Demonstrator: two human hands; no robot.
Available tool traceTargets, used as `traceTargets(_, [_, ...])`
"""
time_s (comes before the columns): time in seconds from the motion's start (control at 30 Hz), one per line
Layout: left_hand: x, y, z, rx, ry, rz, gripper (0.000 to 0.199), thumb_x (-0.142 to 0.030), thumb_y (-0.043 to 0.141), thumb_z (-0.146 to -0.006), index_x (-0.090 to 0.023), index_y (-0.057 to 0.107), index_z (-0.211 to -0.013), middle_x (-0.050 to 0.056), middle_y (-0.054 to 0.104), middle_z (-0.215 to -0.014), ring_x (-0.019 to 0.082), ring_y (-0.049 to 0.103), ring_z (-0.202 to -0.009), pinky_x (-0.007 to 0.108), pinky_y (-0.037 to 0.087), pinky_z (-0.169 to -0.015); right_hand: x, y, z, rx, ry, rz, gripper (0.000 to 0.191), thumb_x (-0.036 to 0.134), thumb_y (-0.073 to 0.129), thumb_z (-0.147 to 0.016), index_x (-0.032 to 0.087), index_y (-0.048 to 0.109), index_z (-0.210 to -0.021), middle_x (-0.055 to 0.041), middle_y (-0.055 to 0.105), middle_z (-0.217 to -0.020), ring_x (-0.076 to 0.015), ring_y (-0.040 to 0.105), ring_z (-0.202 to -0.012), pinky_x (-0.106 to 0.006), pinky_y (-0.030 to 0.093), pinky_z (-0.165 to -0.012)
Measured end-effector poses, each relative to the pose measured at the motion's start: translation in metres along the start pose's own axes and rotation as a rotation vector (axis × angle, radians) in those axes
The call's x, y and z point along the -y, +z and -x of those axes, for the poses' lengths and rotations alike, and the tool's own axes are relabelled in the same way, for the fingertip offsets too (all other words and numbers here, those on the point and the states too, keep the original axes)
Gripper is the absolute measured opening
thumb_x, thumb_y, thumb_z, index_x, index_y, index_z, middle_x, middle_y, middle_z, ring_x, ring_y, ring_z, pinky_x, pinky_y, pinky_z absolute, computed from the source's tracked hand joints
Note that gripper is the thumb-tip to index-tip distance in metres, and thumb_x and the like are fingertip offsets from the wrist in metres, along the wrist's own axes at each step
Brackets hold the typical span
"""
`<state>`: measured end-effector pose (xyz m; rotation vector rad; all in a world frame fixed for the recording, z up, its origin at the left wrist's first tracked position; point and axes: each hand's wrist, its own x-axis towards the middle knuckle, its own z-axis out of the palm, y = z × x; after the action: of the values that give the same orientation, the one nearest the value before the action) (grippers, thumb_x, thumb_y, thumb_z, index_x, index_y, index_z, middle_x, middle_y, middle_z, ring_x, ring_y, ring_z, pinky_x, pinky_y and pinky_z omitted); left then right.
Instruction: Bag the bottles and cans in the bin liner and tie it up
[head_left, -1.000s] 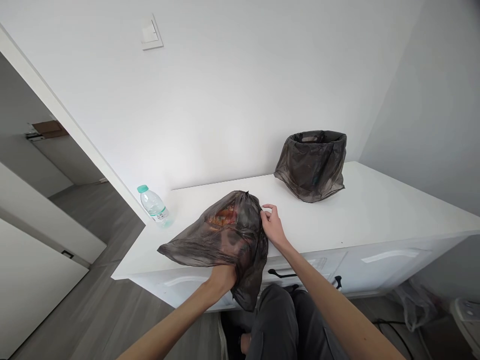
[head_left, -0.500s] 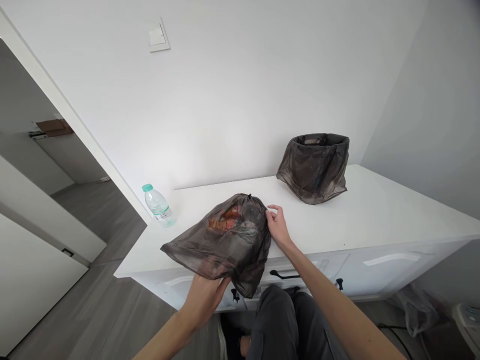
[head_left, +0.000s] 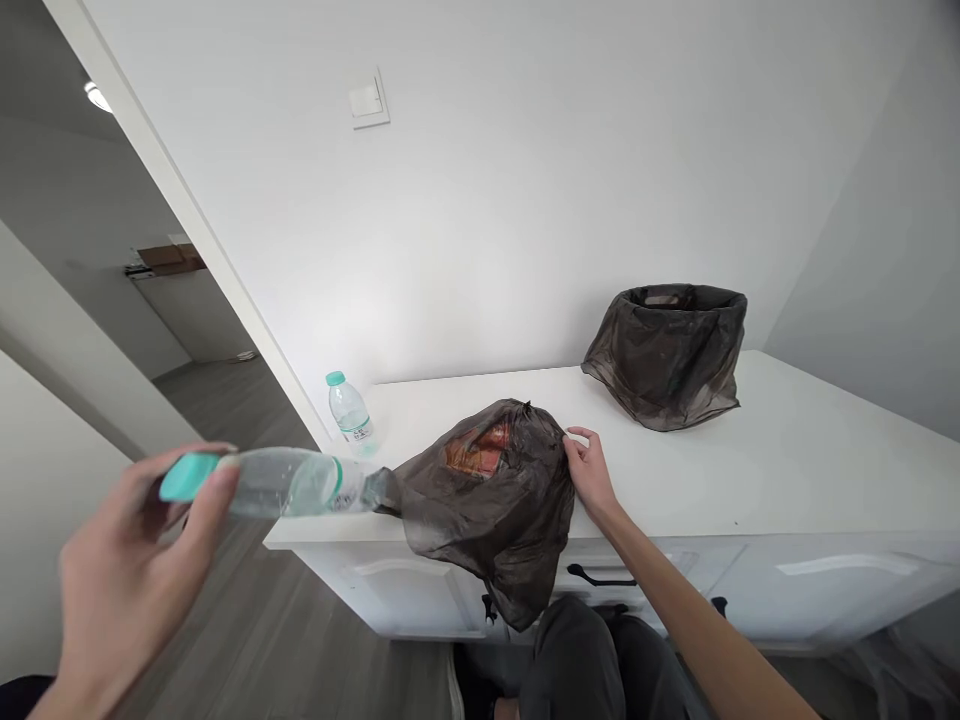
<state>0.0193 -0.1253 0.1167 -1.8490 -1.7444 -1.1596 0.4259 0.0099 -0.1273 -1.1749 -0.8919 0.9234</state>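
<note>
My left hand (head_left: 142,560) grips a clear plastic bottle (head_left: 281,483) by its teal cap end. The bottle lies level, its base at the left edge of a dark, see-through garbage bag (head_left: 480,520); motion blurs that end. Inside the bag, an orange-red wrapper (head_left: 478,450) shows through the film. The bag rests on the white cabinet top and droops over its front edge. At the bag's upper right side, my right hand (head_left: 589,470) pinches the film. A second teal-capped bottle (head_left: 350,408) stands upright behind the left part of the bag.
A bin lined with a dark garbage bag (head_left: 664,365) stands at the back right of the white cabinet (head_left: 810,480). Black handles (head_left: 600,577) stick out from the cabinet front, close to my knees. A doorway opens at the left, and a wall with a light switch (head_left: 368,101) rises behind.
My left hand has come out from under the bag and swung left, now with a bottle in it. My right hand stays at the bag's edge. The view has shifted left.
</note>
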Motion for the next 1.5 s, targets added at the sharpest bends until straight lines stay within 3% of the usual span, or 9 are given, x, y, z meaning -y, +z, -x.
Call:
traceTargets(0.23, [0.010,0.053,-0.073,0.216,-0.024,-0.106,0.047,-0.063,0.051,-0.093,-0.021,0.065,-0.109,-0.002,0.058,-0.074,0.015,0.051,-0.065,0.026,0.039,-0.063,-0.005,0.000,0.000,-0.018,-0.006,0.011,0.050,0.066,0.060,-0.087,0.029,0.048,-0.119,0.0014,0.066,-0.079,-0.0210,0.057,-0.071,-0.033,0.048,-0.069])
traceTargets(0.63, [0.053,0.124,-0.093,0.288,-0.189,-0.097,0.055,-0.068,0.048,-0.086,-0.019,0.064,-0.105,0.002,0.060,-0.075,0.020,0.057,-0.068,0.028,0.035,-0.055,-0.002,0.001,0.000,-0.003,-0.012,0.019,0.047,0.064,0.060,-0.087,0.029,0.048,-0.118,-0.0008,0.073,-0.088,-0.0216,0.061,-0.074,-0.034,0.049,-0.071])
traceTargets(0.93, [0.056,0.130,-0.088,0.294,-0.191,-0.082,0.059,-0.073,0.053,-0.085,-0.021,0.060,-0.113,0.000,0.055,-0.077,0.020,0.057,-0.070,0.028,0.039,-0.058,0.000,0.000,0.002,0.008,-0.001,0.035,0.046,0.063,0.059,-0.088,0.029,0.049,-0.117,-0.0008,0.072,-0.088,-0.0211,0.060,-0.073,-0.033,0.048,-0.068])
traceTargets(1.13, [0.043,0.100,-0.059,0.061,-0.133,-0.010,0.056,-0.065,0.061,-0.083,-0.021,0.048,-0.116,-0.001,0.056,-0.087,0.016,0.054,-0.067,0.028,0.044,-0.062,0.001,0.001,0.001,-0.002,-0.003,0.032,0.045,0.062,0.059,-0.089,0.029,0.048,-0.117,-0.0016,0.071,-0.091,-0.0213,0.061,-0.076,-0.034,0.049,-0.073])
traceTargets(1.2, [0.043,0.087,-0.043,0.285,-0.041,0.058,0.039,-0.062,0.054,-0.088,-0.023,0.056,-0.091,-0.002,0.058,-0.076,0.014,0.051,-0.061,0.027,0.043,-0.060,0.001,0.000,0.000,0.002,-0.004,0.030,0.046,0.063,0.059,-0.088,0.029,0.048,-0.117,-0.0010,0.071,-0.089,-0.0212,0.060,-0.076,-0.034,0.049,-0.073])
traceTargets(1.3, [0.039,0.074,-0.009,1.124,0.047,0.212,0.046,-0.059,0.049,-0.091,-0.022,0.064,-0.069,0.001,0.066,-0.067,0.015,0.058,-0.059,0.027,0.045,-0.055,0.000,0.001,-0.001,0.008,-0.009,0.025,0.047,0.063,0.060,-0.088,0.028,0.048,-0.117,-0.0002,0.071,-0.085,-0.0216,0.061,-0.076,-0.033,0.048,-0.073])
traceTargets(1.37, [0.031,0.073,0.021,1.526,0.025,0.286,0.038,-0.056,0.053,-0.091,-0.026,0.076,-0.083,0.002,0.076,-0.083,0.019,0.068,-0.069,0.028,0.053,-0.060,0.001,0.001,-0.001,0.004,-0.009,0.023,0.048,0.064,0.060,-0.087,0.028,0.048,-0.117,-0.0004,0.071,-0.085,-0.0220,0.062,-0.077,-0.033,0.048,-0.073])
traceTargets(1.43, [0.020,0.081,0.052,1.542,0.083,0.306,0.031,-0.055,0.058,-0.089,-0.037,0.077,-0.106,0.001,0.079,-0.102,0.022,0.073,-0.083,0.033,0.060,-0.071,0.001,0.001,-0.001,-0.001,-0.006,0.020,0.050,0.065,0.061,-0.086,0.028,0.049,-0.117,-0.0010,0.072,-0.086,-0.0224,0.063,-0.078,-0.034,0.048,-0.073])
traceTargets(1.5, [0.007,0.098,0.079,1.328,0.227,0.312,0.039,-0.049,0.051,-0.095,-0.046,0.067,-0.131,0.002,0.075,-0.120,0.026,0.073,-0.099,0.038,0.063,-0.082,0.001,0.001,-0.001,0.001,-0.007,0.018,0.051,0.066,0.061,-0.085,0.028,0.049,-0.117,-0.0011,0.072,-0.085,-0.0228,0.063,-0.077,-0.034,0.048,-0.072])
